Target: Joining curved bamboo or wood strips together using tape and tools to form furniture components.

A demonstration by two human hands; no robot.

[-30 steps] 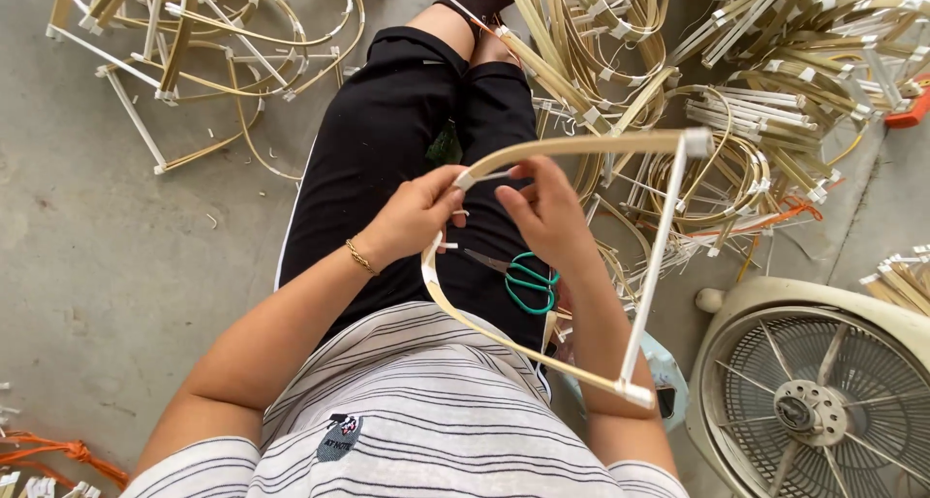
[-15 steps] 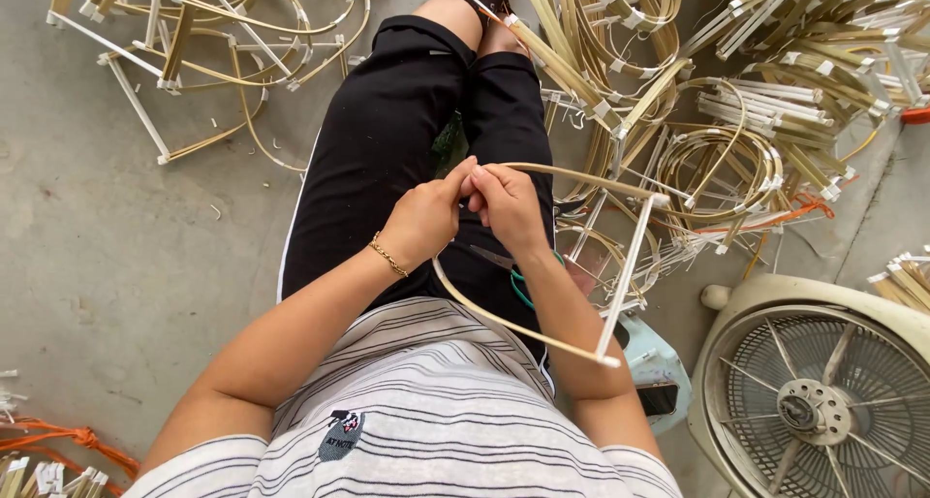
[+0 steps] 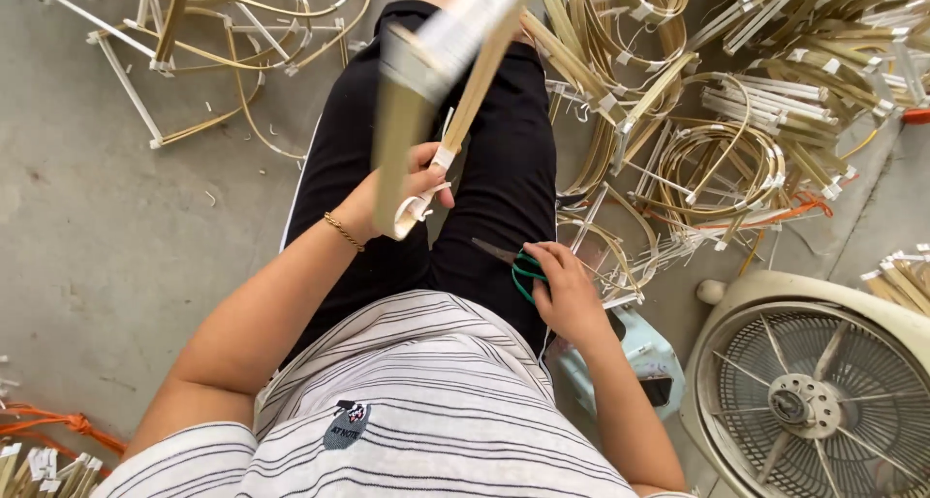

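the grey concrete floor fills most of what i see, and i sit on it with my black trousers stretched out ahead of me; i place everything else by those trousers. to the far side of the trousers, up and right, spreads a big heap of bamboo frames, pale strips bent into hoops and bundled in sticks with white tape at the joints. a smaller scatter of bamboo hoops lies on the floor off the other side of the trousers, toward the upper left. lower right of the trousers stands a cream electric fan, lying face up, its round grille toward me. between the fan and my hip sits a pale blue plastic stool, partly under my forearm. an orange cord lies on the floor well away to the lower left.

above the trousers, my left hand is clenched round the taped corner of a bamboo frame, lifted up close to the camera and blurred, so its far end runs out of view at the top. a thin gold bracelet sits on that wrist. my right hand rests on the right thigh of the trousers, its fingers closed on the green-handled scissors, whose blades point across my lap.
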